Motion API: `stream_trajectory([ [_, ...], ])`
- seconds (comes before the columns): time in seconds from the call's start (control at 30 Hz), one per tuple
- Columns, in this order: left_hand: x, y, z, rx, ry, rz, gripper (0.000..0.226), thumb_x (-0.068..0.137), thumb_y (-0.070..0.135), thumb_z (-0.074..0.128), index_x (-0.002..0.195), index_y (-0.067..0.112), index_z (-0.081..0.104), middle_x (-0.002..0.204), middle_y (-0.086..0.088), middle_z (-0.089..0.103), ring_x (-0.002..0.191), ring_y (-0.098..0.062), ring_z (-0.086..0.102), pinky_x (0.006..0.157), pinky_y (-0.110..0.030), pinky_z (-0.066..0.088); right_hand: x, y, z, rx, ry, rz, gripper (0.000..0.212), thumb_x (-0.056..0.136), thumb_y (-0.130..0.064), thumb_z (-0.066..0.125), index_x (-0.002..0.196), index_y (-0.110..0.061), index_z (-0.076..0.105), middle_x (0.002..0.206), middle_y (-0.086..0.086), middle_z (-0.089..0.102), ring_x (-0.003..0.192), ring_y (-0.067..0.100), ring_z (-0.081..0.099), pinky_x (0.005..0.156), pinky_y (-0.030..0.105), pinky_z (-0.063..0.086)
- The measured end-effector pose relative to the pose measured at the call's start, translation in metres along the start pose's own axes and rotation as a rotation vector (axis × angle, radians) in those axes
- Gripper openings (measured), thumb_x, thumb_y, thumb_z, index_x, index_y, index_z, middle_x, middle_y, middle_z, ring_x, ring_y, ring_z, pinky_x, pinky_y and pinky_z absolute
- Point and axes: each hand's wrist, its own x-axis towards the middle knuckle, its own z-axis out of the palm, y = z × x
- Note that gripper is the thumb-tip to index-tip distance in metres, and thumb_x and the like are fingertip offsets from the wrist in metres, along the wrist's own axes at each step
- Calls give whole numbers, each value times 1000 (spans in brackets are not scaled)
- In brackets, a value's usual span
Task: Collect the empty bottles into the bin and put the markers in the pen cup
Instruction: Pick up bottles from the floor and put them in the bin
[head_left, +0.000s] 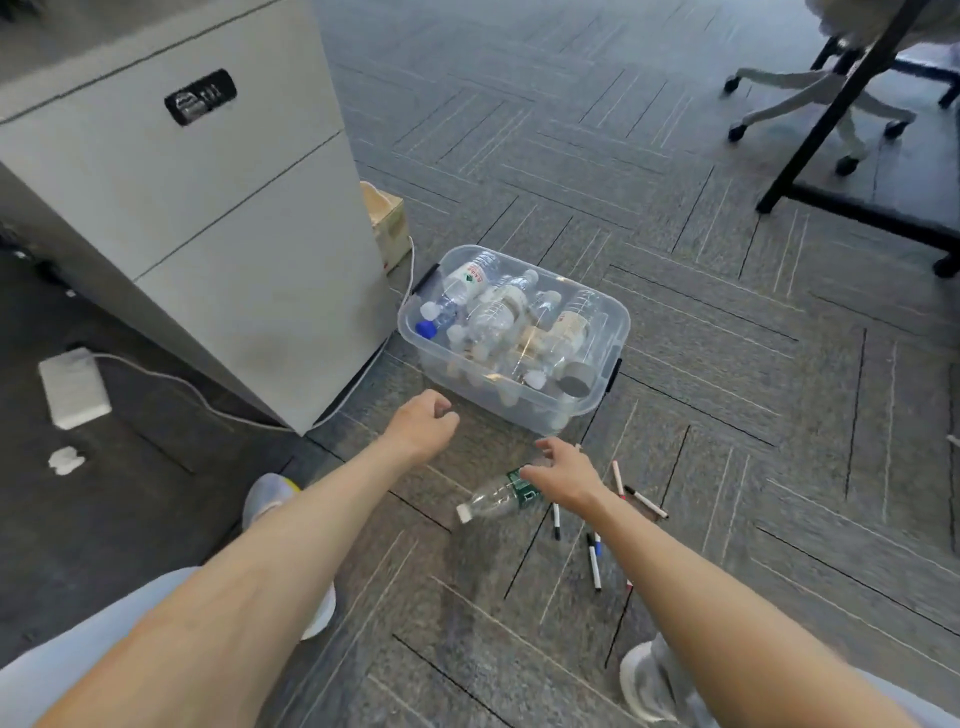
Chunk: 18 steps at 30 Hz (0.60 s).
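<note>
A clear plastic bin (613, 322) on the carpet holds several empty bottles, with a grey pen cup (575, 378) lying at its near right corner. One empty bottle (493, 500) with a green label and white cap lies on the floor in front of the bin. My right hand (563, 475) hovers over its label end, fingers spread, not gripping it. My left hand (423, 423) is loosely curled and holds nothing, just left of the bin's near corner. Several markers (593, 561) lie scattered on the carpet under and right of my right wrist.
A grey cabinet (208, 218) stands left of the bin, with a white cable (171, 379) and power adapter (75, 387) beside it. A cardboard box (387, 223) sits behind the cabinet. An office chair base (810, 104) and black desk leg (831, 119) stand far right. My shoes (649, 686) flank the markers.
</note>
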Motion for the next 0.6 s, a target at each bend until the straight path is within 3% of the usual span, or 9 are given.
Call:
stream_trajectory([
  [0.1, 29, -23, -1, -36, 5, -12, 37, 97, 28, 47, 131, 15, 51, 135, -5, 54, 120, -21, 51, 89, -27, 38, 44, 18, 28, -145, -35, -17, 66, 84, -24, 61, 146, -11, 39, 140, 13, 50, 120, 28, 55, 96, 35, 45],
  [0.27, 91, -52, 7, -118, 29, -61, 35, 98, 31, 46, 131, 19, 52, 131, -1, 55, 107, -14, 48, 84, -26, 35, 135, 59, 77, -634, -52, -106, 64, 80, -28, 61, 139, -13, 42, 136, 15, 48, 127, 34, 44, 104, 42, 40],
  [0.43, 139, -79, 18, -166, 21, -81, 32, 98, 30, 46, 128, 20, 54, 128, 2, 56, 106, -13, 49, 86, -25, 35, 195, 95, 121, -1095, -127, -250, 81, 84, -24, 64, 152, -18, 20, 152, 11, 30, 143, 31, 25, 117, 51, 18],
  [0.5, 151, -87, 21, -155, 16, -92, 32, 99, 29, 46, 128, 21, 54, 128, 2, 56, 107, -13, 49, 87, -26, 35, 203, 109, 131, -1188, -143, -286, 82, 87, -17, 64, 154, -16, 16, 155, 13, 29, 146, 31, 21, 119, 53, 10],
  [0.6, 161, -93, 16, -125, 30, -110, 33, 100, 30, 45, 131, 22, 52, 130, 4, 55, 109, -12, 48, 89, -28, 35, 207, 121, 132, -1162, -82, -424, 71, 83, 1, 60, 148, -11, 32, 147, 15, 43, 140, 32, 34, 118, 54, 13],
])
